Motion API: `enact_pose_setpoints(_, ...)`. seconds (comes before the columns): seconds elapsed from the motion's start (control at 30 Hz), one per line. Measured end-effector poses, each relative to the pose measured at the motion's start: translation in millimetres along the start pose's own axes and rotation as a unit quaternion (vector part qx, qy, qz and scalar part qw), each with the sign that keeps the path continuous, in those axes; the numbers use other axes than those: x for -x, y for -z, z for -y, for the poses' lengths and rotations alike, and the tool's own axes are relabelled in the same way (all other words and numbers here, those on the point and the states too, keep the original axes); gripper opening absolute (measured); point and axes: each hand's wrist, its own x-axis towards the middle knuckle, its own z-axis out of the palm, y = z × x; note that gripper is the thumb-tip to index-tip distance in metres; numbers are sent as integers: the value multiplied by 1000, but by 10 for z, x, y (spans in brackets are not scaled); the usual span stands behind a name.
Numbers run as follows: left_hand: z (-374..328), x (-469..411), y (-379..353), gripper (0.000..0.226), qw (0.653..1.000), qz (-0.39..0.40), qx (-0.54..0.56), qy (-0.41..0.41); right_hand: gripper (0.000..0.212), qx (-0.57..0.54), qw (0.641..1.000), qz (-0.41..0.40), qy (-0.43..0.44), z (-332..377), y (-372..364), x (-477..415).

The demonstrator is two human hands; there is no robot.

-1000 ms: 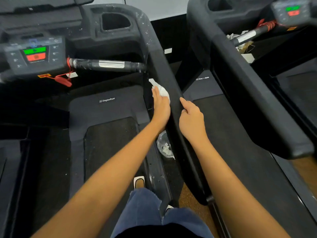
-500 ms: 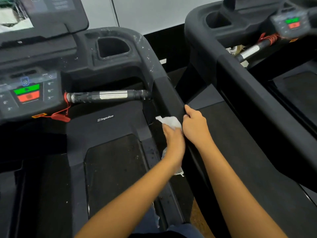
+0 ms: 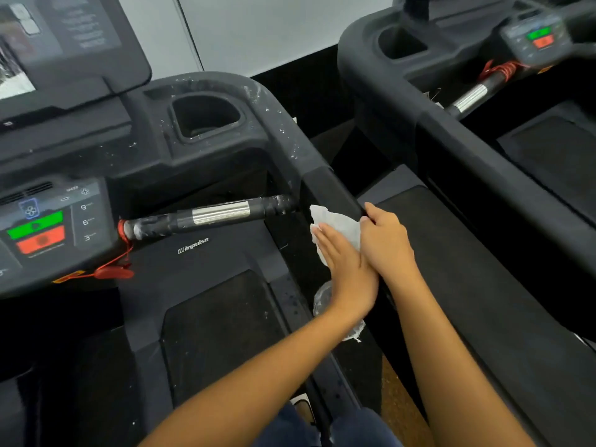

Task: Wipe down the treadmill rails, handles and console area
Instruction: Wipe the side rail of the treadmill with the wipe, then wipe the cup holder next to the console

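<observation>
Head view | my left hand flat, fingers straight, pressing crumpled white paper wipe on inner face of long black padded side rail | right hand grips rail's top edge, touching left | rail runs ahead-left toward speckled black console; left nearer.

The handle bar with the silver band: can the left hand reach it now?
Probably yes. The left hand presses the wipe flat on the side rail, and the handle bar joins that rail just beyond it. Nothing lies between them; the right hand grips the rail's top edge.
</observation>
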Motion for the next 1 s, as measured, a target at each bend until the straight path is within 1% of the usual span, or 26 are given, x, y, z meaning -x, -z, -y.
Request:
enact_pose_setpoints(0.07,92,-94,30,86,996,7,-88,-26,47,-15,1000,-12,0,-9,-13,-16)
enact_pose_setpoints(0.13,85,-240,134,82,982,-7,-167,-92,47,-37,999,-29,-2,-5,-22,-20)
enact_pose_setpoints(0.17,74,-383,187,76,968,-6,-220,-121,47,-51,998,-37,-5,5,-29,-18)
enact_pose_setpoints(0.23,5,-769,297,67,929,13,-339,-146,45,-80,995,-53,-3,41,-57,-56)
enact_pose_setpoints(0.27,-56,-959,353,70,911,18,-387,-143,42,-95,994,-59,8,74,-76,-81)
enact_pose_setpoints(0.3,-135,-1117,408,69,904,28,-406,-129,39,-106,992,-66,26,114,-99,-101)
enact_pose_setpoints(0.33,-227,-1223,461,63,906,41,-408,-108,34,-109,990,-74,46,156,-126,-120)
enact_pose_setpoints(0.4,-384,-1263,555,47,935,60,-336,-100,42,-70,989,-101,84,244,-185,-162)
enact_pose_setpoints(0.43,-442,-1219,635,43,962,68,-246,-93,46,-40,987,-119,102,308,-212,-173)
enact_pose_setpoints(0.47,-477,-1170,736,43,982,69,-153,-90,49,-21,983,-135,122,377,-244,-194)
enact_pose_setpoints(0.5,-492,-1139,854,44,992,59,-63,-88,51,-11,979,-144,142,451,-279,-207)
enact_pose_setpoints(0.53,-496,-1142,978,45,994,46,-21,-100,52,-4,976,-147,163,528,-328,-237)
enact_pose_setpoints(0.57,-492,-1174,1082,45,992,39,-21,-120,54,5,973,-144,181,623,-370,-265)
enact_pose_setpoints(0.63,-488,-1330,1250,44,984,42,-65,-157,55,29,970,-132,203,808,-454,-368)
enact_pose_setpoints(0.7,-523,-1433,1337,39,979,69,-89,-172,56,43,968,-119,217,921,-490,-446)
enact_pose_setpoints(0.73,-550,-1456,1346,35,979,92,-77,-163,56,39,968,-112,219,970,-482,-515)
enact_pose_setpoints(0.8,-540,-1419,1274,26,976,119,-82,-163,57,10,975,-91,202,1002,-400,-630)
enact_pose_setpoints(0.83,-542,-1397,1225,26,970,122,-102,-186,57,-9,977,-86,193,991,-340,-685)
enact_pose_setpoints(0.9,-547,-1394,1127,29,951,143,-141,-235,54,-33,979,-99,178,944,-211,-803)
enact_pose_setpoints(0.93,-556,-1424,1105,32,945,142,-154,-249,51,-37,978,-110,173,908,-161,-865)
enact_pose_setpoints(0.97,-565,-1472,1115,35,948,120,-161,-246,48,-38,978,-117,170,860,-145,-924)
enact_pose_setpoints(1.0,-574,-1526,1162,39,957,80,-154,-233,46,-41,978,-113,171,822,-166,-963)
